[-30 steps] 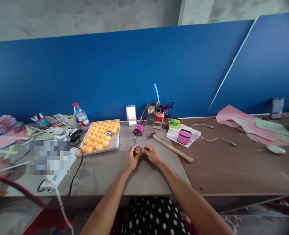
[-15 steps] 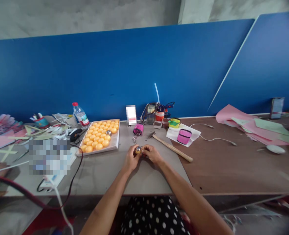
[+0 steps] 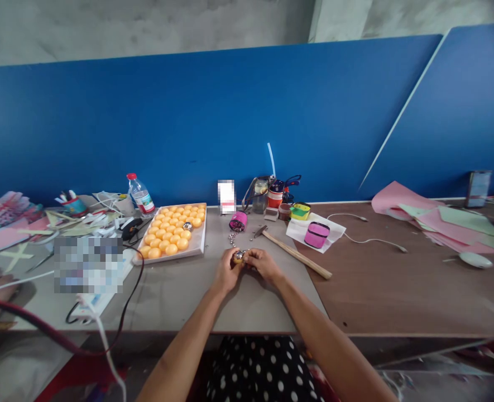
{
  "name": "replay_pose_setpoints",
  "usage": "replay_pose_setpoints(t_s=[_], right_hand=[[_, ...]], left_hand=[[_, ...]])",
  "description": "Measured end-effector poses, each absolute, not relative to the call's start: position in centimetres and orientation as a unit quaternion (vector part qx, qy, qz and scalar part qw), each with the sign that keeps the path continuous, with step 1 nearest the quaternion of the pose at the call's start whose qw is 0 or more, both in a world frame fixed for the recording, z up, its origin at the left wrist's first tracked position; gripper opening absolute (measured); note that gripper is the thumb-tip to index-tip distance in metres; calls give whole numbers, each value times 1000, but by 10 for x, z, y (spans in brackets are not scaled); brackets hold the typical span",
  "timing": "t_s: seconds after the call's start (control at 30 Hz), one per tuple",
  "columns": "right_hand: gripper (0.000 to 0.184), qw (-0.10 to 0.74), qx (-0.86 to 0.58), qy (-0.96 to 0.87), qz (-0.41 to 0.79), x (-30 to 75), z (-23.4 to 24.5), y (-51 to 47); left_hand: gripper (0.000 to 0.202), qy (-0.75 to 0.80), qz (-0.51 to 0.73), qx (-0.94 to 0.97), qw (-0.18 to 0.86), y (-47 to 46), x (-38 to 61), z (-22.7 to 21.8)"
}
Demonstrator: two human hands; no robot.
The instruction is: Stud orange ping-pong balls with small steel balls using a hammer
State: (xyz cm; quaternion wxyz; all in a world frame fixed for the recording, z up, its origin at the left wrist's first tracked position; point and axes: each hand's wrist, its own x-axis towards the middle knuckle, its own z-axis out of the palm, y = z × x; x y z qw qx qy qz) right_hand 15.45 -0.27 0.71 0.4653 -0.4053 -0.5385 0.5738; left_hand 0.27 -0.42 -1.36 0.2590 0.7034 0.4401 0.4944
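Our left hand (image 3: 227,271) clamps a silver-topped orange ball (image 3: 239,257). Our right hand (image 3: 264,264) is at its side; whether it pinches anything there, we cannot tell.

A round piece (image 3: 239,257) sits between the left grip (image 3: 229,271) and the right grip (image 3: 266,266), over the counter (image 3: 253,312). Left of them lies a tray (image 3: 198,239) of balls (image 3: 166,228), a bottle (image 3: 142,195) behind it. To their right lies a hammer (image 3: 297,255), a sheet (image 3: 296,230) bearing a pouch (image 3: 317,235) beyond it. Ahead, behind everything, stands a partition (image 3: 213,123).
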Motion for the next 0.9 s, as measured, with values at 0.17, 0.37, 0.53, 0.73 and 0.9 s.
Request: replay_pose_setpoints(t_s=[0.17,0.37,0.53,0.73,0.9], right_hand=[[18,465,-391,-532,590,157,10,-4],[18,460,-390,-528,597,157,11,-4],[17,459,-402,-522,596,157,10,-4],[18,449,-415,-521,596,157,9,-3],[19,451,-431,-527,577,156,6,-2]], left_hand=[[36,437,487,712,255,-5,3,-13],[36,445,481,715,243,-6,4,-11],[35,448,472,722,236,-7,4,-10],[35,445,463,734,223,-8,4,-8],[34,439,469,732,228,-9,5,-8]])
